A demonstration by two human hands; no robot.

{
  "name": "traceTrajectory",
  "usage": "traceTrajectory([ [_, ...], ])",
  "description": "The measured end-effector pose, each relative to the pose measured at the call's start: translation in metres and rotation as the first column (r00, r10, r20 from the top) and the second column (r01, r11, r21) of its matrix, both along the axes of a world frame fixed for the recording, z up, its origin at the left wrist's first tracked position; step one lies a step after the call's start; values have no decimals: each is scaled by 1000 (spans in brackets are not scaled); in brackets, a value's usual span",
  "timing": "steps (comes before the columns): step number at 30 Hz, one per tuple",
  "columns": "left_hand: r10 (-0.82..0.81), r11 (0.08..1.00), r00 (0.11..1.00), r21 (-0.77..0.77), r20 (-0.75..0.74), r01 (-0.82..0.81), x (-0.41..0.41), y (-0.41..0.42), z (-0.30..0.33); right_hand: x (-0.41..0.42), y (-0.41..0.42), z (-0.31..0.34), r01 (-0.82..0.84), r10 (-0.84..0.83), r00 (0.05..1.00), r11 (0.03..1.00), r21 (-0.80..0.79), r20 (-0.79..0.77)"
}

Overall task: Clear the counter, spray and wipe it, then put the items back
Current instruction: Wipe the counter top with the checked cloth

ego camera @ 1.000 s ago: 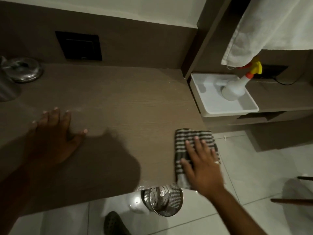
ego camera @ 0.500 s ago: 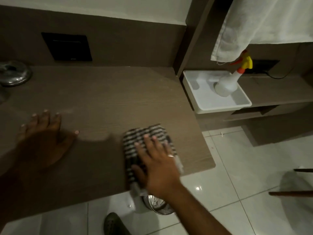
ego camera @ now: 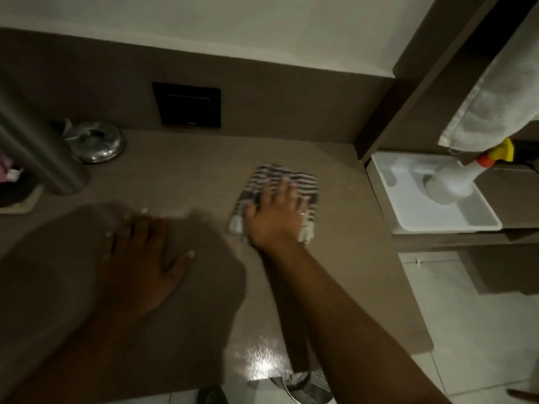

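Note:
A brown wooden counter (ego camera: 180, 176) fills the middle of the view, with a wet shine near its front edge. A folded black-and-white striped cloth (ego camera: 264, 182) lies on it towards the back right. My right hand (ego camera: 277, 217) presses flat on the cloth, fingers spread. My left hand (ego camera: 143, 258) rests flat on the counter at the front left, fingers apart, holding nothing. A white spray bottle (ego camera: 450, 185) with an orange and yellow nozzle lies in a white tray (ego camera: 455, 221) on the lower shelf to the right.
A steel lidded dish (ego camera: 94, 144) and a steel cylinder (ego camera: 40, 153) stand at the back left. A black wall plate (ego camera: 186, 104) sits above the counter. A pale towel (ego camera: 495, 94) hangs at the upper right. A metal bin (ego camera: 306, 386) stands on the tiled floor below.
My right hand has pushed the striped cloth from the counter's front edge towards the back wall. The view has shifted, showing more of the left end. My left hand stays flat.

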State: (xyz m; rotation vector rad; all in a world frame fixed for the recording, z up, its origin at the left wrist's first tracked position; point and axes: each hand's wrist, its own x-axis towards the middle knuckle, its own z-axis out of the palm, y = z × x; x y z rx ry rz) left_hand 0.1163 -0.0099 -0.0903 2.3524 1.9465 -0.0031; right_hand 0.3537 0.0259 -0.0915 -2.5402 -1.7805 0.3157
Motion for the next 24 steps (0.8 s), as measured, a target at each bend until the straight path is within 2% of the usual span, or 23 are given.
traceTrajectory([
  [2, 10, 1000, 1000, -14, 3, -10, -1, -2, 2, -19, -6, 4, -347, 347, 938, 938, 22, -9],
  [4, 23, 999, 1000, -28, 3, -22, -1, -2, 3, 9, -13, 10, -634, 634, 773, 773, 26, 24],
  [5, 24, 999, 1000, -41, 1, -24, -1, -2, 4, 36, -10, 12, -718, 717, 696, 695, 28, 50],
  [6, 26, 998, 1000, -55, 6, -25, -1, -2, 4, 64, -4, 13, -736, 734, 676, 676, 20, 72],
  [7, 28, 997, 999, -66, 16, -27, -2, -1, 4, 93, 4, 15, -683, 680, 728, 731, 2, 84],
  [8, 29, 997, 999, -72, 28, -27, -3, 0, 3, 119, 13, 16, -559, 558, 825, 829, -16, 86],
  [9, 30, 997, 999, -75, 41, -27, -3, 0, 2, 141, 21, 15, -373, 374, 924, 927, -22, 82],
  [10, 35, 997, 998, -74, 55, -31, -2, 0, 2, 158, 28, 12, -175, 176, 981, 984, -16, 82],
  [11, 47, 997, 996, -72, 74, -41, -2, 1, 2, 168, 36, 8, -16, 16, 996, 1000, 0, 90],
  [14, 64, 995, 993, -84, 98, -56, -1, 1, -2, 152, 74, 2, 342, -344, 938, 938, 49, 45],
  [16, 72, 994, 992, -93, 99, -63, -1, 2, -3, 113, 108, 7, 586, -585, 810, 810, 19, -50],
  [17, 77, 993, 993, -102, 89, -68, -1, 2, -3, 86, 125, 10, 636, -636, 767, 771, -28, -88],
  [18, 82, 991, 993, -114, 82, -73, 0, 2, -2, 56, 137, 12, 620, -623, 776, 782, -65, -100],
  [20, 87, 988, 994, -132, 67, -78, 1, 3, 1, -12, 149, 10, 429, -434, 895, 901, -71, -98],
  [22, 81, 987, 996, -141, 43, -75, 3, 2, 4, -76, 142, 5, 70, -75, 992, 996, -51, -99],
  [24, 80, 987, 996, -139, 37, -74, 4, 1, 7, -104, 127, 7, -299, 293, 951, 952, -58, -101],
])
